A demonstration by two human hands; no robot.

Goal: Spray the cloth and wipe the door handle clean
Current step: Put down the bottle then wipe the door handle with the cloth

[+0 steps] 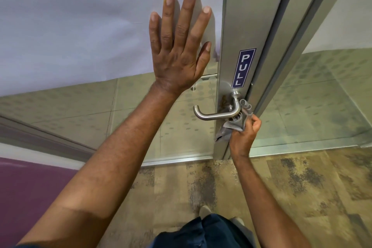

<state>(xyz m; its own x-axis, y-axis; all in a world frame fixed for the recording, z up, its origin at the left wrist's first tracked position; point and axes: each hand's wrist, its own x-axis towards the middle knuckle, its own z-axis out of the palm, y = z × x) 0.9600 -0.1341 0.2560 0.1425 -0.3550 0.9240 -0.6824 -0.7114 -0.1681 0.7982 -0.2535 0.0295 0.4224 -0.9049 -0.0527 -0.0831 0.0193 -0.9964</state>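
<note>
A brushed-steel lever door handle [213, 115] juts left from a round plate on the metal door frame [237, 26]. My right hand [244, 137] is shut on a grey cloth [233, 125], which is pressed against the handle's neck and underside by the pivot. My left hand [179, 46] lies flat and open, fingers spread, against the frosted glass door panel [90, 26] above and left of the handle. No spray bottle is in view.
A blue PULL sticker [243, 68] sits on the frame just above the handle. A second glass panel [332, 86] stands to the right. Mottled carpet [281, 187] covers the floor below, and a purple surface [30, 187] lies at lower left.
</note>
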